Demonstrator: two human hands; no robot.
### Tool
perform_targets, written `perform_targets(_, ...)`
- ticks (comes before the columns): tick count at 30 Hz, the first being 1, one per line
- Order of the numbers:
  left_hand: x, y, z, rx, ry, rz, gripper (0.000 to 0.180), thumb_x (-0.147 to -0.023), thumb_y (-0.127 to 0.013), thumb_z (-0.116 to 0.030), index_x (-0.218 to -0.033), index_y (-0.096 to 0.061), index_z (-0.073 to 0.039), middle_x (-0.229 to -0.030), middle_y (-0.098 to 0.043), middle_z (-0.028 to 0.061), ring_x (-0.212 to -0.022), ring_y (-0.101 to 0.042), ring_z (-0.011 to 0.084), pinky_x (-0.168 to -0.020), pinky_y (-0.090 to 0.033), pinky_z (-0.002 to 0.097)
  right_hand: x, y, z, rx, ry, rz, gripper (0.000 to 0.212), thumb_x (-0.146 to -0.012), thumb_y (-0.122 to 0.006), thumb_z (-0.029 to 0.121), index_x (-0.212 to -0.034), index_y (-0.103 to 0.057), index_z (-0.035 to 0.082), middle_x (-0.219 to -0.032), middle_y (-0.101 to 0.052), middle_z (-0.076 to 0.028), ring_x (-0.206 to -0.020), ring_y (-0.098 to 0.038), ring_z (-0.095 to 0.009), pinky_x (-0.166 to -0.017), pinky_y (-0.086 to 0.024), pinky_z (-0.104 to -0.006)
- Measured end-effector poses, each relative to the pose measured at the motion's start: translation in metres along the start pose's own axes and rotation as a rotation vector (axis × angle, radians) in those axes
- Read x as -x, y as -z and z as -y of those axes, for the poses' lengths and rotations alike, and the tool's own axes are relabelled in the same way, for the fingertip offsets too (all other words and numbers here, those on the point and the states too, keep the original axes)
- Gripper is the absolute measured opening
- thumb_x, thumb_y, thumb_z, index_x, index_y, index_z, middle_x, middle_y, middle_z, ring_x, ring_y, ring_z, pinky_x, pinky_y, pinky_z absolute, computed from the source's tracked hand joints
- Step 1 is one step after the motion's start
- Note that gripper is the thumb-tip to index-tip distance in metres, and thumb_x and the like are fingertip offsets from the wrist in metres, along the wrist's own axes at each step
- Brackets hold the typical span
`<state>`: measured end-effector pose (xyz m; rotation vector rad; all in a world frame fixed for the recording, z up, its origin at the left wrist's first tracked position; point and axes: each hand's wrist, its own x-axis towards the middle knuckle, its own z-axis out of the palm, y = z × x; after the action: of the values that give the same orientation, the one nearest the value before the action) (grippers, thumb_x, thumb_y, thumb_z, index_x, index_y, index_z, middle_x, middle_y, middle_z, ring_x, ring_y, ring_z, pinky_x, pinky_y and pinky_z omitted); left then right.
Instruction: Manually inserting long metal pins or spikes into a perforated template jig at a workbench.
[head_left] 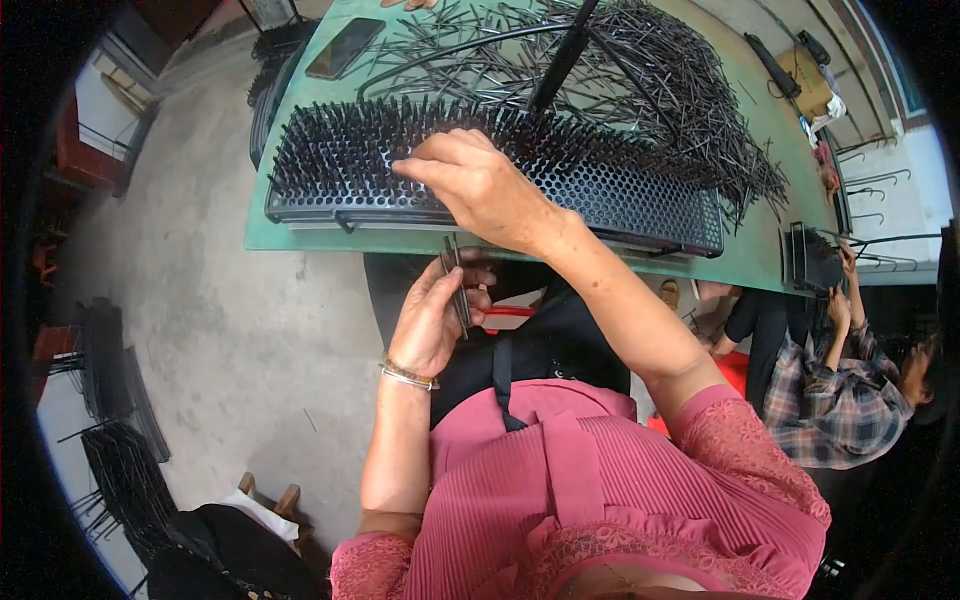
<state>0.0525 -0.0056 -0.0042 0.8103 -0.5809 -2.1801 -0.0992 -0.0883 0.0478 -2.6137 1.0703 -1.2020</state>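
Note:
A long black perforated rack (620, 205) lies along the table's near edge, with many dark thin rods (330, 135) standing upright in its holes, mostly over the left and back parts. Over its middle front, my right hand (475, 185) is closed, thumb and fingers pinched together among the rods; what they hold, if anything, is hidden. Below the rack's front edge, my left hand (437, 310) grips a few dark metal rods (460, 298) between thumb and fingers. Behind the rack, a large heap of loose dark rods (670, 90) spreads over the green table (268, 232).
A black post (562, 62) rises behind the rack. A phone (345, 48) lies at the table's far left. At the right, a person in a plaid shirt (835, 400) handles another small rack (815, 260). Dark bundles (125, 480) stand at the lower left.

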Motion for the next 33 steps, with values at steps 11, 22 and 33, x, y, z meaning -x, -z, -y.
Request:
perform_targets(11,0.0,0.0,0.0,0.04,-0.05,-0.023,0.033,-0.097,-0.042,-0.019,-0.125,-0.045,-0.002,-0.096,-0.061,0.0121,-0.079,-0.061,0.0174,-0.065,-0.05,0.0284,-0.011,0.002,-0.001,-0.05,-0.008,-0.169,0.024,-0.078,-0.061,-0.001,-0.102,-0.066,0.002,-0.091,-0.064,-0.011,-0.084,-0.062,-0.028,-0.073,-0.05,-0.0344)
perform_targets(22,0.0,0.008,0.003,0.025,-0.046,0.014,0.036,-0.098,-0.043,-0.019,-0.131,-0.04,-0.004,-0.103,-0.06,0.0134,-0.085,-0.063,0.0203,-0.07,-0.053,0.0315,0.001,-0.014,0.001,0.128,0.093,-0.022,0.03,-0.076,-0.062,0.003,-0.106,-0.065,0.007,-0.098,-0.065,-0.007,-0.089,-0.058,-0.025,-0.078,-0.044,-0.0357)
perform_targets(33,0.013,-0.012,-0.01,-0.176,-0.16,0.128,0.029,-0.098,-0.045,-0.019,-0.119,-0.047,0.0,-0.102,-0.061,0.013,-0.087,-0.061,0.0172,-0.074,-0.051,0.0284,0.021,0.036,0.037,-0.58,-0.718,0.369,0.028,-0.081,-0.07,0.02,-0.094,-0.066,-0.004,-0.079,-0.064,-0.01,-0.068,-0.058,-0.01,-0.059,-0.047,-0.0255)
